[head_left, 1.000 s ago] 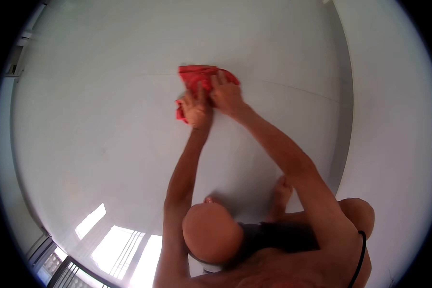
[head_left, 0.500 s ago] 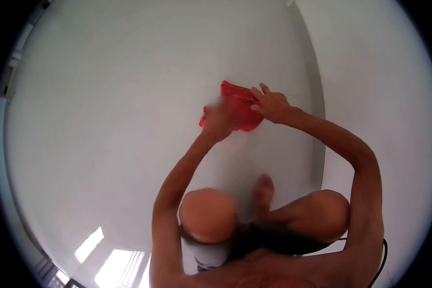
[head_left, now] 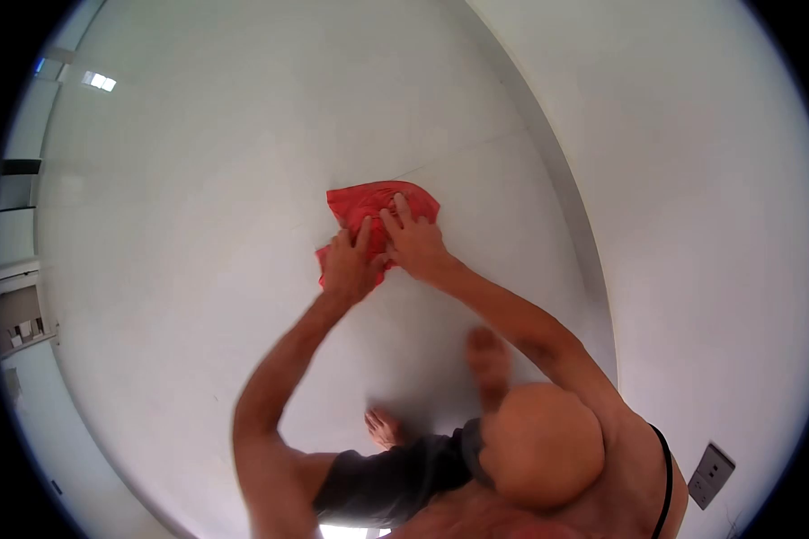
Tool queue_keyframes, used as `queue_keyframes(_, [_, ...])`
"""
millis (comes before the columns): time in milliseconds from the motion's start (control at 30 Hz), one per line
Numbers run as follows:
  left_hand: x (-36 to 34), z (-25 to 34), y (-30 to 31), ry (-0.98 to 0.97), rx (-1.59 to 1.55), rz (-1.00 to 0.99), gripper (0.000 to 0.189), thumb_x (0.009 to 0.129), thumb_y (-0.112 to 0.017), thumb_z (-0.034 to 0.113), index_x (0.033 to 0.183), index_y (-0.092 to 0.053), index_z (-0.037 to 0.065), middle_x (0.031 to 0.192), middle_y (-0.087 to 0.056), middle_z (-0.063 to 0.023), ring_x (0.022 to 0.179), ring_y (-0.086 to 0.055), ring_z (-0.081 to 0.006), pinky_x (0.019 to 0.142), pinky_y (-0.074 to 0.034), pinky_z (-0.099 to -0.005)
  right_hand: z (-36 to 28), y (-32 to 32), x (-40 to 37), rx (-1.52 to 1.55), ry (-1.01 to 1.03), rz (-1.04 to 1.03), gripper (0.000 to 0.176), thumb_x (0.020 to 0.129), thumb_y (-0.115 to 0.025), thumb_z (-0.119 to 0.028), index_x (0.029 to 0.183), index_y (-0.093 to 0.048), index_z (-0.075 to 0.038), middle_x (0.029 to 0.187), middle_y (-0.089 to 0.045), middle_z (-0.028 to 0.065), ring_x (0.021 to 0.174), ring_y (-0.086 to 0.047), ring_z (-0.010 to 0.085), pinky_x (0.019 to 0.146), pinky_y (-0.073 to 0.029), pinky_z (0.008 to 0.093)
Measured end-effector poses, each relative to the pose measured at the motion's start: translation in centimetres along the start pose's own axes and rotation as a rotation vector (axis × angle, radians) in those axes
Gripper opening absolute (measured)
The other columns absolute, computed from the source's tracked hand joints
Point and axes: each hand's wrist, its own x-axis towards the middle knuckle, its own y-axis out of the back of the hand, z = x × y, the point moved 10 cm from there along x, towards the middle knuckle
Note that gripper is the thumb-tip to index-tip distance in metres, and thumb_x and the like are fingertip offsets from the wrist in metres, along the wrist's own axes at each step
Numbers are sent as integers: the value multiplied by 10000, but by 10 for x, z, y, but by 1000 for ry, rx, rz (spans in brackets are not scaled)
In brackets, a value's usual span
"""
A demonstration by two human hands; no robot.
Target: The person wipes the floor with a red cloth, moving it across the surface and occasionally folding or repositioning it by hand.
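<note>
A crumpled red cloth [head_left: 360, 199] lies on the pale, glossy floor [head_left: 198, 225] in the upper middle of the view. My left hand [head_left: 351, 260] rests on its lower left part, fingers spread and pointing forward. Just to the right, my right hand [head_left: 413, 238] presses on the cloth's right side with its fingers apart. The two hands are close together, thumbs near each other. Folds of cloth show between and beyond the fingers.
A white wall [head_left: 692, 225] with a dark skirting [head_left: 557, 162] runs along the right. A socket plate [head_left: 712, 474] is on it at the lower right. My knee [head_left: 548, 445] and feet show below. Shelves [head_left: 20, 314] stand at the far left.
The cloth and both hands have shifted left in view, and the hands have come closer together. My right hand has moved onto the cloth. My legs and the view have turned.
</note>
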Motion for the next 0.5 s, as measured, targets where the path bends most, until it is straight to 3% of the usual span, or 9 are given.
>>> queue_keyframes(100, [20, 35, -24, -57, -67, 176, 849, 899, -810, 307, 1635, -427, 133, 1240, -566, -248, 1122, -568, -425, 960, -495, -515, 52, 1, -10, 34, -78, 22, 685, 897, -758, -335, 1524, -548, -159, 1660, -338, 323, 899, -712, 429, 727, -623, 493])
queue_keyframes(200, [58, 100, -47, -113, -97, 166, 708, 927, -741, 250, 1584, -501, 136, 1109, -570, -192, 1030, -568, -386, 835, -475, -518, 122, 39, -35, 77, -287, 3, 729, 877, -772, -311, 1556, -525, -211, 1694, -272, 323, 1103, -719, 457, 817, -632, 509])
queue_keyframes(233, [72, 123, -63, -155, -135, 169, 678, 930, -723, 214, 1571, -517, 134, 1093, -571, -191, 1022, -568, -383, 824, -471, -516, 146, 49, -51, -23, -247, 196, 739, 874, -765, -299, 1569, -526, -228, 1713, -255, 308, 1112, -722, 448, 792, -640, 491])
queue_keyframes(300, [99, 172, -69, -302, -234, 325, 701, 891, -728, 138, 1564, -533, 168, 1138, -582, -205, 998, -584, -392, 839, -476, -508, 202, 62, -75, -25, -454, 186, 719, 887, -742, -288, 1572, -536, -218, 1687, -360, 266, 1164, -716, 414, 719, -646, 450])
queue_keyframes(367, [127, 204, -56, -288, -303, 440, 655, 893, -696, 89, 1531, -562, 155, 1184, -586, -211, 1033, -577, -389, 833, -472, -500, 228, 73, -75, -128, -424, 329, 653, 926, -705, -257, 1555, -545, -181, 1626, -460, 260, 1169, -710, 423, 805, -639, 473])
queue_keyframes(467, [175, 179, -40, -172, -338, 379, 617, 889, -689, 63, 1493, -589, 139, 1233, -583, -215, 1084, -566, -395, 859, -480, -494, 232, 79, -14, -173, -367, 405, 604, 948, -688, -235, 1533, -558, -160, 1589, -508, 252, 1198, -694, 433, 879, -628, 487])
queue_keyframes(500, [155, 224, -58, -178, -310, 397, 611, 887, -691, 57, 1484, -595, 141, 1238, -582, -217, 1091, -565, -397, 869, -483, -493, 258, 90, -54, -135, -333, 429, 593, 951, -686, -231, 1526, -561, -156, 1582, -518, 247, 1213, -687, 433, 900, -623, 489])
